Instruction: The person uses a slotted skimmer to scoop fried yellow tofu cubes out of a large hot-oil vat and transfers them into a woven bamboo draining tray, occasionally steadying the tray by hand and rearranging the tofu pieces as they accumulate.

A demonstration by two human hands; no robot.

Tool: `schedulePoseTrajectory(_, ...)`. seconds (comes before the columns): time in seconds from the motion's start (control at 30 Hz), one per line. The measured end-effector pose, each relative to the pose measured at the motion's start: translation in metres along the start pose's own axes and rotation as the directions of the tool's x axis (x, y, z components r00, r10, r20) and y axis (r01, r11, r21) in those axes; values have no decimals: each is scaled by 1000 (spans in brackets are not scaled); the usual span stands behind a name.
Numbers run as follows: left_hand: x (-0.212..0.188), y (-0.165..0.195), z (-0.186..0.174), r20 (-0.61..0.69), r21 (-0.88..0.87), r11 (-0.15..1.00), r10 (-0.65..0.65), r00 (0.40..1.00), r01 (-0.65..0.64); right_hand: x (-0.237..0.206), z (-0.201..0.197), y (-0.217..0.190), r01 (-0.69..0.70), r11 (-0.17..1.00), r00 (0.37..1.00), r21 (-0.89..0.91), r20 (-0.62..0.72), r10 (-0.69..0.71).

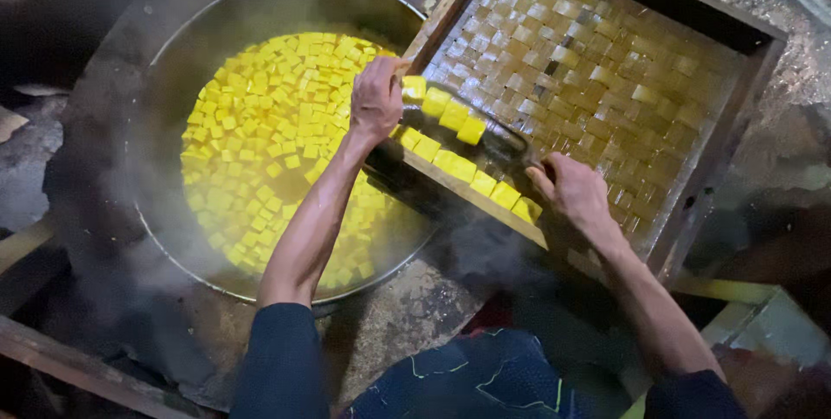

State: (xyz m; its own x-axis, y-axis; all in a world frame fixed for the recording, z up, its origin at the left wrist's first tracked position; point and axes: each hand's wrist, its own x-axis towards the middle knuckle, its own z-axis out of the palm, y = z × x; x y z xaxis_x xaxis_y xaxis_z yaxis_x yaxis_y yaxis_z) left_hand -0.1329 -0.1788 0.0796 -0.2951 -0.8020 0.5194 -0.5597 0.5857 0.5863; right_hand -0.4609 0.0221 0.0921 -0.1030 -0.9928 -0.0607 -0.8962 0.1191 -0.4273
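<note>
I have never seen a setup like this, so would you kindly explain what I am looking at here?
This is one picture from a camera worn on a person's head, looking down at their own bare arms. On the left stands a large round metal pan of steaming yellow liquid with many small yellow cubes floating in it. On the right is a wooden tray packed with paler cubes. The left hand and right hand each grip one end of a dark scoop-like tool, loaded with bright yellow cubes, at the tray's near edge.
</note>
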Motion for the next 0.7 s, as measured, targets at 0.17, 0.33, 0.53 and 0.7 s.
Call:
schedulePoseTrajectory(0.17, 8, -15, 22, 115, 20, 980, 197, 974, -200, -12, 12, 7, 104, 982, 968, -157, -211, -136)
schedulePoseTrajectory(0.33, 3, -22, 36, 410, 219, 956, 91, 908, -195, -29, 13, -6, 124, 977, 967, -175, -198, -159)
schedulePoseTrajectory(0.53, -12, -24, 18, 398, 193, 956, 131, 908, -222, -35, 9, -20, 144, 969, 956, -202, -224, -189)
schedulePoseTrajectory(0.7, -7, -7, -5, 239, 105, 976, 163, 957, -192, -34, 6, -34, 213, 965, 951, -155, -193, -241)
